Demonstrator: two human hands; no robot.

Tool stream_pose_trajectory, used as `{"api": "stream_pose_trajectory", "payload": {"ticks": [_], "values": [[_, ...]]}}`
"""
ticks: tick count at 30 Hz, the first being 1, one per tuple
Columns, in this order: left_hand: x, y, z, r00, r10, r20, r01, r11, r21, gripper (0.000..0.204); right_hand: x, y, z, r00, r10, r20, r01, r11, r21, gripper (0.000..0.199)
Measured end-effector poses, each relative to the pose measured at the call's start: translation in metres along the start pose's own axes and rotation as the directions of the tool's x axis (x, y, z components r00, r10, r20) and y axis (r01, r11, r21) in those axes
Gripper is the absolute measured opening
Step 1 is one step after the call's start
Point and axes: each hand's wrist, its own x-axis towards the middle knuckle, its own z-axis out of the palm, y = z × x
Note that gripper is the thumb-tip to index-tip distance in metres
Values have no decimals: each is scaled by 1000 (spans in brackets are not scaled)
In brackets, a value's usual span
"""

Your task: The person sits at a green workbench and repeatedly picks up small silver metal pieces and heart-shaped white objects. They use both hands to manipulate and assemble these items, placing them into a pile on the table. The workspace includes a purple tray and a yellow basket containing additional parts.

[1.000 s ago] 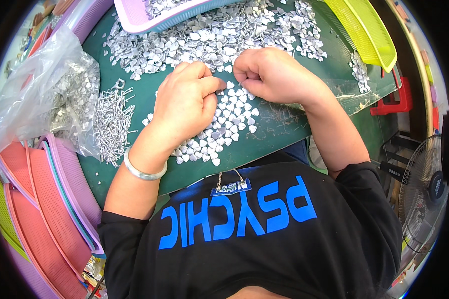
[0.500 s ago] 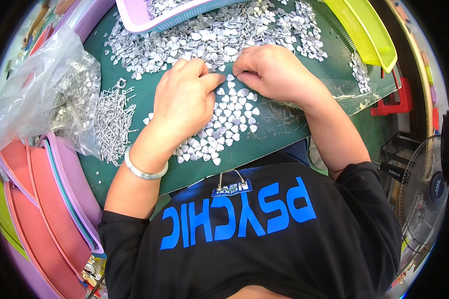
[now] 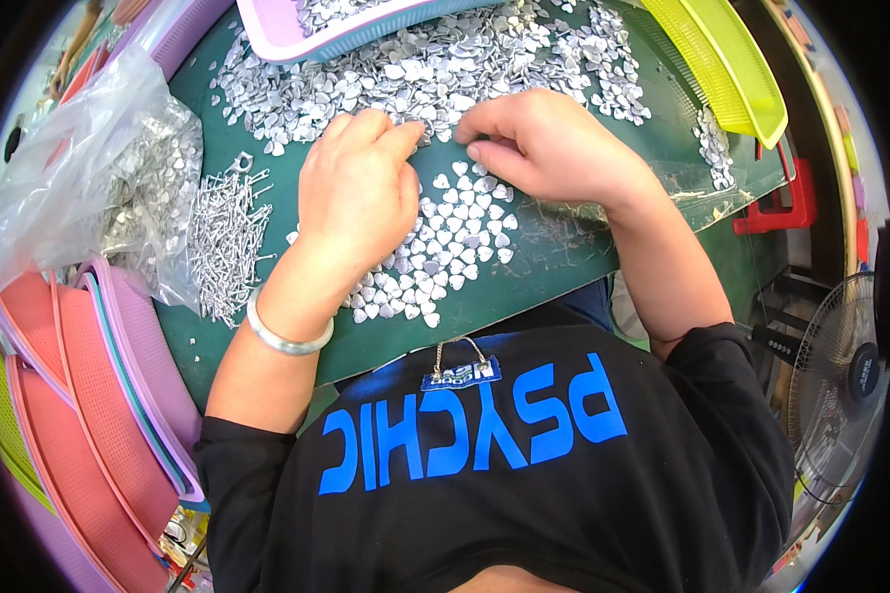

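Note:
My left hand point(image 3: 358, 188), a silver bangle on its wrist, reaches to the near edge of a heap of small silver hearts point(image 3: 396, 74). Its index finger is stretched out at the hearts, with the thumb apart below. Across a narrow gap, my right hand point(image 3: 549, 143) hovers by the same edge, index finger and thumb parted and nothing visible between them. Its other fingers are curled out of sight. Closer to me, a looser group of heart pieces point(image 3: 457, 232) lies in a single layer, partly behind my left hand.
Thin metal pins point(image 3: 229, 242) lie heaped on the green table point(image 3: 544, 262), beside a clear bag of hearts point(image 3: 148, 188). A purple-and-blue basket point(image 3: 356, 35) stands behind the heap. A lime basket point(image 3: 727, 69) sits far right, stacked baskets point(image 3: 99, 405) at left, a fan point(image 3: 841, 385) at right.
My left index finger has moved away from the small hearts and up to the heap's edge. My right finger and thumb, closer together before, have parted slightly.

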Motion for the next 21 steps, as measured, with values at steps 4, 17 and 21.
{"api": "stream_pose_trajectory", "payload": {"ticks": [4,17,21], "values": [[0,2,-2,1000,15,13,-16,999,36,28,5,4,15,991,-55,-122,43,994,-100,16],[-1,2,0,999,38,-29,-38,999,-17,21,3,10,13,995,-38,-90,33,998,-51,11],[-1,1,2,996,82,-24,-83,995,-53,22,2,5,6,999,14,-49,-19,994,-111,10]]}}
